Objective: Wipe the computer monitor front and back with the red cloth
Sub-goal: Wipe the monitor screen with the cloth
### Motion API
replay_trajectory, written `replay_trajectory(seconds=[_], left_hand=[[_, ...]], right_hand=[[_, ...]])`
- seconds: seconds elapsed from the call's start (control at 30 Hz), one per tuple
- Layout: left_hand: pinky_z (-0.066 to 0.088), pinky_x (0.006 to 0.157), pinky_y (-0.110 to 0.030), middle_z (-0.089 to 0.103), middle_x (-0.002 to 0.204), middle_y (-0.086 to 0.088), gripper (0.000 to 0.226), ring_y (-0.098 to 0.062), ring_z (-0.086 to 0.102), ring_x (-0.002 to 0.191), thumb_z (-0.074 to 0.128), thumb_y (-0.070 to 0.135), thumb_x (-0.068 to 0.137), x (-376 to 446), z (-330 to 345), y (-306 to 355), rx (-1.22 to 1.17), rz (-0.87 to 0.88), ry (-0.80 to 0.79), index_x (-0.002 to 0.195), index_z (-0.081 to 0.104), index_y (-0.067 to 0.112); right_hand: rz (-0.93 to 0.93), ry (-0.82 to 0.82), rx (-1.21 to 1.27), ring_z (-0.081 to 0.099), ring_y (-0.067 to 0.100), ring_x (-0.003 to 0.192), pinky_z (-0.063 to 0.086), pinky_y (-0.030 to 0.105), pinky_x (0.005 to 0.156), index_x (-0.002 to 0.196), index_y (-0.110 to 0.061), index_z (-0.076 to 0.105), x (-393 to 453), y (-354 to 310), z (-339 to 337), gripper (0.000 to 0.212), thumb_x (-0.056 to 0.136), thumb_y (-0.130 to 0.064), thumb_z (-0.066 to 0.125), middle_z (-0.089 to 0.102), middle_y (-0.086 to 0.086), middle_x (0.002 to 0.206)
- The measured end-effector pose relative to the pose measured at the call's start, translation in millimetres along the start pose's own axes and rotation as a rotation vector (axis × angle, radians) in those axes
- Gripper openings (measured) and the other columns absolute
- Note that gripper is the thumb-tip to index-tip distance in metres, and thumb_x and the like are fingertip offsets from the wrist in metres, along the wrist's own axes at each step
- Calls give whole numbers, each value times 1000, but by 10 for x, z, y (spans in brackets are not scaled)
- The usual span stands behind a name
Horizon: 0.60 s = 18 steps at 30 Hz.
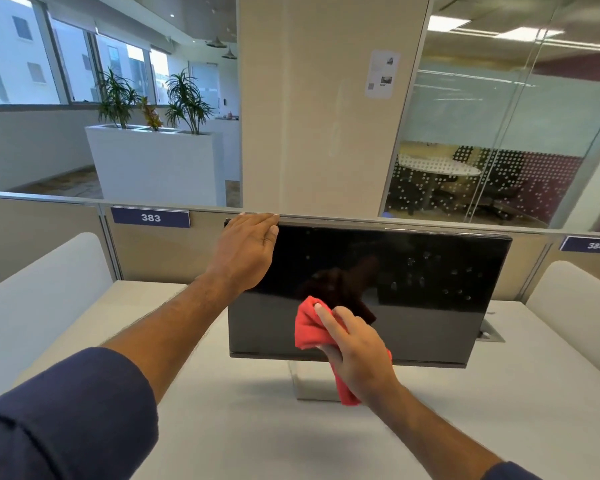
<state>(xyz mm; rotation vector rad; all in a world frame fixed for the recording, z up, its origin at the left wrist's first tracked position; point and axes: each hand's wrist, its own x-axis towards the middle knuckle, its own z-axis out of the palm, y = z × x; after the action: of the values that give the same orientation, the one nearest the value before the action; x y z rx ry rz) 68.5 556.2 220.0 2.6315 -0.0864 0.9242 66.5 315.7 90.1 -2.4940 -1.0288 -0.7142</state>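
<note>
1. Two bare hands are working at a dark monitor that is standing on a white desk, its screen tilting back toward a partition.
2. Left hand is gripping the monitor's upper left corner, fingers hooking over the top edge and thumb lying along the front.
3. Right hand is clutching a bunched red cloth and pressing it against the lower middle of the screen, index finger stretching across the fabric.
4. One tail of the cloth is hanging below the wrist, in front of the monitor's stand.
</note>
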Motion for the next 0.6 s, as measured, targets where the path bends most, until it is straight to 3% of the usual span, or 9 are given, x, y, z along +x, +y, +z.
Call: replay_trajectory(seconds=[0.2, 0.3, 0.43, 0.53, 0.6], left_hand=[[10, 121, -32, 42, 152, 3, 46, -12, 30, 144, 28, 34, 105, 16, -30, 102, 56, 46, -76, 146, 42, 20], [8, 121, -30, 36, 155, 5, 47, -10, 24, 146, 26, 36, 105, 51, 28, 278, 48, 119, -119, 148, 38, 22], [8, 122, -30, 35, 156, 5, 48, -10, 23, 146, 24, 37, 105, 159, 148, 581, 13, 153, -163, 149, 38, 21], [8, 121, -29, 36, 155, 4, 48, -9, 24, 146, 25, 37, 105, 172, 229, 693, 8, 153, -183, 148, 38, 20], [8, 120, -27, 37, 154, 5, 47, -9, 25, 145, 25, 37, 105, 164, 240, 699, -2, 138, -166, 148, 39, 21]], right_hand=[[39, 312, -53, 60, 26, 86, 57, 38, 66, 142, -20, 45, 298, 119, -485, 61, 87, -19, 70, 49, 14, 139], [85, 394, -144, 58, 29, 83, 53, 41, 66, 143, -21, 47, 543, 197, -664, 59, 88, -8, 64, 44, 16, 145], [66, 254, -343, 52, 28, 77, 46, 39, 60, 141, -22, 48, 673, 263, -663, 66, 81, -1, 64, 41, 16, 148], [-39, 78, -399, 52, 26, 84, 47, 39, 64, 145, -25, 43, 473, 339, -545, 74, 79, -1, 66, 37, 11, 152], [-11, 70, -402, 52, 23, 85, 48, 37, 66, 146, -25, 41, 380, 434, -573, 76, 79, -2, 68, 36, 9, 153]])
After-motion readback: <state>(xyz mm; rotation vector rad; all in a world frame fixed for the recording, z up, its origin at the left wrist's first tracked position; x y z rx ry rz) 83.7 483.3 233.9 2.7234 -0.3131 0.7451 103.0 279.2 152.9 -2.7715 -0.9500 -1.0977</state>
